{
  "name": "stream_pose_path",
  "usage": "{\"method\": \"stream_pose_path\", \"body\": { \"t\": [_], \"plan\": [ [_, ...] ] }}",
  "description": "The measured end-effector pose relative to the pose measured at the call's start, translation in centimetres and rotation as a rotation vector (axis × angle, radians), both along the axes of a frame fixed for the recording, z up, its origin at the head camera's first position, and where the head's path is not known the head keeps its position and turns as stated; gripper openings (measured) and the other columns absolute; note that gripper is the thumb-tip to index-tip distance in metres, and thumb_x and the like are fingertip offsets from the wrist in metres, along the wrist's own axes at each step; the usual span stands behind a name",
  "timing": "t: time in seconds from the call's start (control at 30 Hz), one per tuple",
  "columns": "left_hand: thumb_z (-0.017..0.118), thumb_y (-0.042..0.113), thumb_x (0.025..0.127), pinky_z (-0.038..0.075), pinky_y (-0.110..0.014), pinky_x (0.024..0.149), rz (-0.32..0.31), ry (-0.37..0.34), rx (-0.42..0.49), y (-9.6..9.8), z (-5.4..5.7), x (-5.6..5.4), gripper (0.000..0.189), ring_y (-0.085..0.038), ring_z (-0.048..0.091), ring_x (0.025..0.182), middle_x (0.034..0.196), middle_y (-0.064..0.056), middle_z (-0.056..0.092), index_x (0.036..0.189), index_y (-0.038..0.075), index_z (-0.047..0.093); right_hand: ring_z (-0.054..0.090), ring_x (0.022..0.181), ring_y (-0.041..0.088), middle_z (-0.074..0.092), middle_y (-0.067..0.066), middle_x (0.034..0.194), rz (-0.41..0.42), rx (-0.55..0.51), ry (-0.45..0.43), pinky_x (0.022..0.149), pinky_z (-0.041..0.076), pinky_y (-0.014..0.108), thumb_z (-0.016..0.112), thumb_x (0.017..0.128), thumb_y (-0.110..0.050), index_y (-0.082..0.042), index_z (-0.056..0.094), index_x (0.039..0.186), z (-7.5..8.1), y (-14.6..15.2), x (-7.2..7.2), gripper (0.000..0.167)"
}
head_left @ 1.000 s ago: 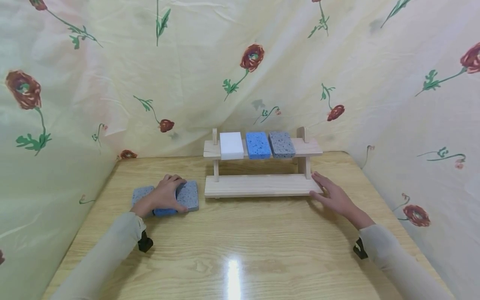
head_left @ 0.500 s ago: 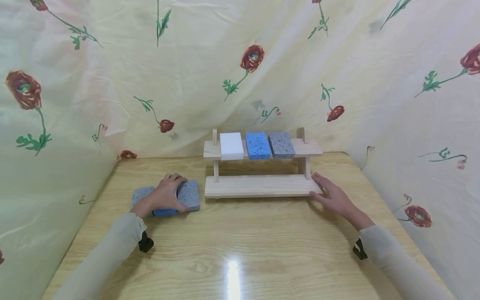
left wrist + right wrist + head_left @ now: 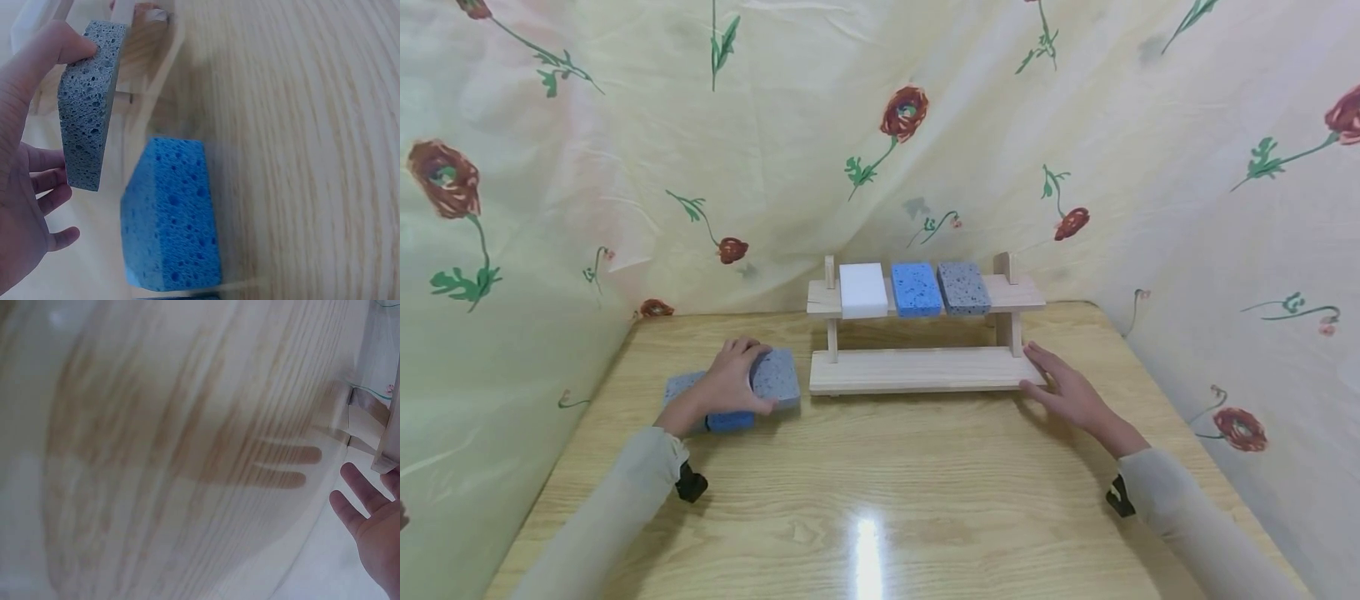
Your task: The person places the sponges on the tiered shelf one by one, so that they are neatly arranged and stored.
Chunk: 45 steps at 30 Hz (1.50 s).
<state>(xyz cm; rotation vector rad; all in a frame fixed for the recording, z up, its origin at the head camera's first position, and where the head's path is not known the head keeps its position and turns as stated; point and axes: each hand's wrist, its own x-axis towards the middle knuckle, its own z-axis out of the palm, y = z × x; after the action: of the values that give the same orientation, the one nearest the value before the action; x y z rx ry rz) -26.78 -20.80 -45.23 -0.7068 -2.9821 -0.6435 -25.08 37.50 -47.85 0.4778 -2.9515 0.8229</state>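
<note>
My left hand grips a light grey sponge between thumb and fingers, just above the table at the left of the wooden rack. In the left wrist view that grey sponge is clear of the table, its pitted side showing. Beneath the hand lies a blue sponge, partly covered by it. Further left is another grey sponge, partly hidden by the wrist. My right hand rests at the right end of the rack's lower shelf, its fingers extended.
On the rack's upper shelf sit a white sponge, a blue speckled sponge and a dark grey sponge. Flowered cloth hangs behind and at both sides of the wooden table.
My left hand has raised the light grey sponge slightly off the table, away from its place beside the blue one. The right hand stays at the rack's end.
</note>
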Motion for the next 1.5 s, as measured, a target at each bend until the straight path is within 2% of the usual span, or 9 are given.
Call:
{"method": "stream_pose_path", "body": {
  "t": [0.33,0.63,0.83,1.13,1.5],
  "plan": [
    [0.083,0.048,0.068,0.036,-0.065,0.105,0.003,0.004,0.032,0.7,1.1,0.5,0.100,-0.043,0.035,0.133,0.147,-0.023,0.043,0.149,0.002,0.047,0.025,0.149,0.053,0.026,0.024,0.165,0.000,0.007,0.015,0.116,0.024,0.070,0.063,0.100,-0.036,0.000,0.034,0.157,-0.2,0.0,0.0,0.074],
    [0.084,0.050,0.068,0.038,-0.063,0.102,-0.037,0.063,0.048,1.6,2.2,0.8,0.099,-0.040,0.039,0.129,0.145,-0.021,0.044,0.149,0.005,0.048,0.023,0.150,0.052,0.024,0.022,0.167,-0.006,-0.001,-0.004,0.117,0.022,0.069,0.063,0.100,-0.038,-0.002,0.032,0.159,-0.1,0.2,-0.2,0.075],
    [0.085,0.048,0.069,0.039,-0.064,0.102,-0.060,0.051,0.058,2.2,2.9,1.0,0.099,-0.040,0.037,0.131,0.143,-0.018,0.045,0.151,0.007,0.046,0.023,0.149,0.053,0.024,0.024,0.166,-0.004,-0.001,-0.002,0.117,0.021,0.069,0.062,0.100,-0.037,0.000,0.032,0.158,-0.1,0.1,0.0,0.075],
    [0.085,0.047,0.069,0.040,-0.064,0.102,-0.076,0.021,0.055,3.2,3.2,1.3,0.101,-0.039,0.034,0.133,0.144,-0.017,0.044,0.152,0.006,0.045,0.024,0.149,0.053,0.025,0.023,0.166,-0.003,-0.007,0.005,0.117,0.022,0.069,0.062,0.100,-0.037,0.000,0.032,0.158,-0.2,0.1,0.1,0.074],
    [0.086,0.049,0.069,0.042,-0.063,0.103,-0.114,0.013,0.051,4.6,3.0,1.3,0.103,-0.038,0.035,0.134,0.147,-0.018,0.043,0.154,0.010,0.043,0.023,0.150,0.052,0.025,0.024,0.166,-0.005,-0.012,-0.003,0.117,0.022,0.069,0.063,0.100,-0.037,-0.001,0.032,0.158,-0.2,0.2,0.0,0.075]
  ]
}}
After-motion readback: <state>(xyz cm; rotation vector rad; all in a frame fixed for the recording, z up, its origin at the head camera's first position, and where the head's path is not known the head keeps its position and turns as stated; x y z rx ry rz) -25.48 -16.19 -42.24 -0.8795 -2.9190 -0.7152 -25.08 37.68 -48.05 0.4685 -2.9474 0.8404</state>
